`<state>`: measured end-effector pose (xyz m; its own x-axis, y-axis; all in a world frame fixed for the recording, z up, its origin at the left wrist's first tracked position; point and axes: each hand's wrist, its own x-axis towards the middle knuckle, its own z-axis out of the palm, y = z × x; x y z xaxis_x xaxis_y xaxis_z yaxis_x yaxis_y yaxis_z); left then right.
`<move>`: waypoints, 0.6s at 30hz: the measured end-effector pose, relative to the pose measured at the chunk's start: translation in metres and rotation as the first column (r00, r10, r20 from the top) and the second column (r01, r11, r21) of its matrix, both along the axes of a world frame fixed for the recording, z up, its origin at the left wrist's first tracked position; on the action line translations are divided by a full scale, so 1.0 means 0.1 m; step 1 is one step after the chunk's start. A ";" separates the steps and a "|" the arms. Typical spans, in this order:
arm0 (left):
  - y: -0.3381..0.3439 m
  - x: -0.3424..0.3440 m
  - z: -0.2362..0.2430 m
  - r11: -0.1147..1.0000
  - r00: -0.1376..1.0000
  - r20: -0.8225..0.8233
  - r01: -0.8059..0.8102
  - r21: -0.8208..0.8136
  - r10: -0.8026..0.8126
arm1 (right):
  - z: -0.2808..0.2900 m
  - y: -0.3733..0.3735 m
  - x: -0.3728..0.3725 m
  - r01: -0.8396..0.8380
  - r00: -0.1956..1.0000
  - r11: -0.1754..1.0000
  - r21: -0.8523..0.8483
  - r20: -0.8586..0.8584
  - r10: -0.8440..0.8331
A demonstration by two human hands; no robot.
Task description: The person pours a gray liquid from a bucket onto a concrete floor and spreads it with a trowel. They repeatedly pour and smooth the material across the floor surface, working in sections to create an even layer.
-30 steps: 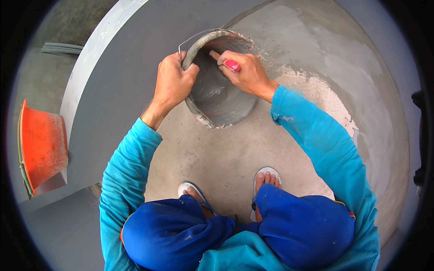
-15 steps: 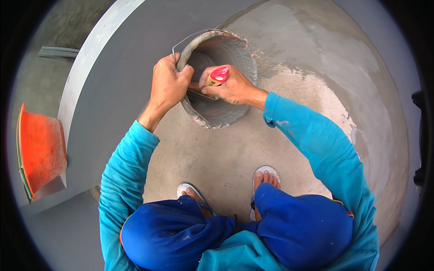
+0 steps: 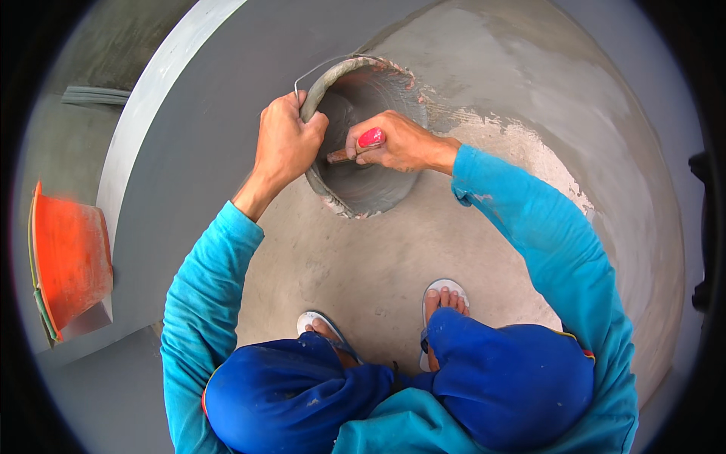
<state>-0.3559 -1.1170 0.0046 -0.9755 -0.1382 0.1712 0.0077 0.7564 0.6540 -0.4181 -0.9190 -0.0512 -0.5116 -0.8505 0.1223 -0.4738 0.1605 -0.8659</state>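
My left hand grips the near-left rim of a mortar-caked bucket with a thin wire handle and grey wet material coating its inside. My right hand is closed round the red-ended handle of a trowel, held over and inside the bucket's mouth; the trowel's blade is mostly hidden in the bucket.
An orange bucket sits at the far left beside a grey curved ledge with a pale edge. Grey strips lie beyond it. Partly coated grey plaster spreads on the right. My sandalled feet rest on the pale floor.
Since a second ago my right hand has moved down and left inside the bucket with the trowel, then slightly right. My left hand has shifted slightly left, still on the rim.
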 end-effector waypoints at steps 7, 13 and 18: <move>0.23 -0.01 0.23 0.996 0.999 -0.020 0.026 -0.084 -0.027 | 0.31 0.60 -0.14 0.238 0.962 0.958 -0.159 -0.095 -0.254; 0.66 -0.30 0.57 0.937 0.961 -0.139 0.189 -0.294 -0.238 | 0.49 1.24 0.02 0.347 0.847 0.864 -0.365 -0.274 -0.455; 1.42 -0.78 0.73 0.832 0.884 -0.223 0.263 -0.488 -0.410 | 0.32 1.59 -0.26 0.404 0.662 0.712 -0.575 -0.354 -0.661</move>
